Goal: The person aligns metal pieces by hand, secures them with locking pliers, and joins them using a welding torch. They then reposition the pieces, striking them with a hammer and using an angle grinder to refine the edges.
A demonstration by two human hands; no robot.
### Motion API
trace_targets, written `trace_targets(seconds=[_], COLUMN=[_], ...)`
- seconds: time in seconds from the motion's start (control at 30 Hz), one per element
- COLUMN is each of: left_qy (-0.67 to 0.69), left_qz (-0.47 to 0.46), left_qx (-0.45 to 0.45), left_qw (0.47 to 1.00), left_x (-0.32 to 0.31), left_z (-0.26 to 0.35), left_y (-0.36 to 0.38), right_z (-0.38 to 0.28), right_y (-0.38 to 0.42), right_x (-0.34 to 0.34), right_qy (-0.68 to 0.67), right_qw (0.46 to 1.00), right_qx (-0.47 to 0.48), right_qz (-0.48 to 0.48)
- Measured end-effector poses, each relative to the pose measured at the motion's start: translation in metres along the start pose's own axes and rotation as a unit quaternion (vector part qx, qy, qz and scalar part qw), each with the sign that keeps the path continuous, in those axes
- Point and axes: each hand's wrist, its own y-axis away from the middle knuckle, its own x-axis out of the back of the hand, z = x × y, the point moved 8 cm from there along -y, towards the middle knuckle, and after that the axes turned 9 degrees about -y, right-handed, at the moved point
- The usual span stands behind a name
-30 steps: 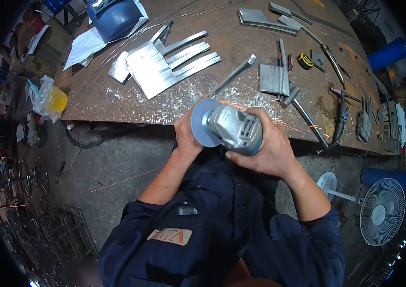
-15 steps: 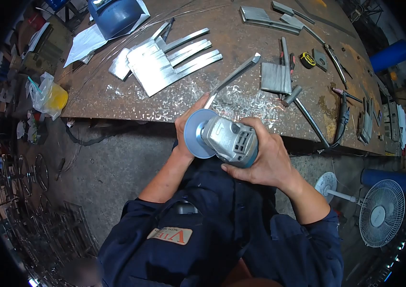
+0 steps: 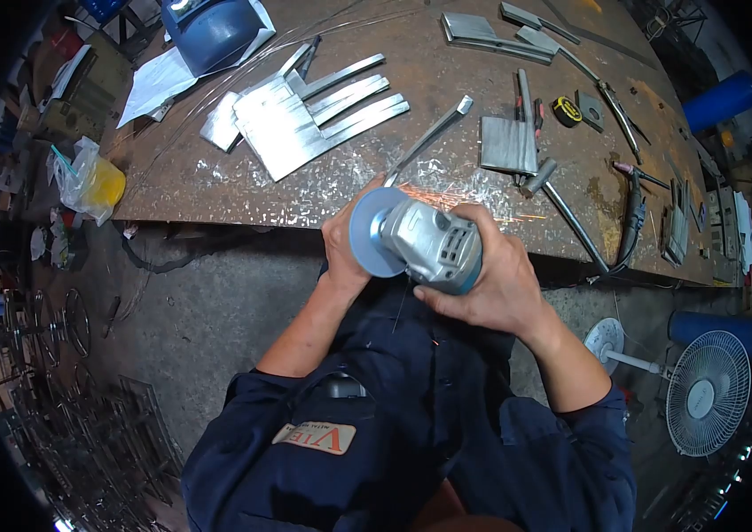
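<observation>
My right hand (image 3: 496, 279) grips a grey angle grinder (image 3: 425, 239) whose round disc (image 3: 374, 232) faces left. My left hand (image 3: 340, 244) sits behind the disc and holds the near end of a long thin metal bar (image 3: 427, 137) that runs up and right over the rusty steel table (image 3: 216, 177). Orange sparks (image 3: 447, 199) fly to the right from where the disc meets the bar. Most of my left hand's fingers are hidden by the disc.
Cut steel strips (image 3: 305, 115) lie at the table's left, a flat plate (image 3: 507, 144), a hammer (image 3: 562, 208) and a tape measure (image 3: 565, 111) at the right. A blue helmet (image 3: 212, 35) sits at the back left. A floor fan (image 3: 704, 390) stands lower right.
The grinder rose slightly and moved back against the bar, and sparks show again after almost stopping half a second ago. Both hands keep their grip.
</observation>
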Motion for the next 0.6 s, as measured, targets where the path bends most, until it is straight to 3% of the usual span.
trace_targets(seconds=[0.13,0.23,0.3,0.43,0.6], left_qy=[-0.06,-0.021,0.059,0.083,-0.024], left_qz=[-0.034,-0.029,-0.014,-0.03,-0.024], left_qx=[0.031,0.007,0.045,0.047,0.006], left_qw=[0.997,0.999,0.997,0.995,0.999], left_x=[0.001,-0.005,-0.012,-0.01,-0.001], left_z=[0.006,-0.002,-0.022,-0.021,0.003], left_y=[-0.003,0.003,0.009,0.009,-0.002], right_z=[0.004,0.001,-0.004,-0.004,0.002], right_y=[-0.004,0.001,0.004,0.003,-0.001], right_x=[0.007,0.0,-0.005,-0.006,0.001], right_qy=[0.02,0.006,-0.007,-0.01,-0.005], right_qw=[1.0,1.0,1.0,1.0,1.0], right_qx=[-0.017,-0.01,0.0,0.003,0.012], right_qz=[0.016,0.002,-0.008,-0.012,0.014])
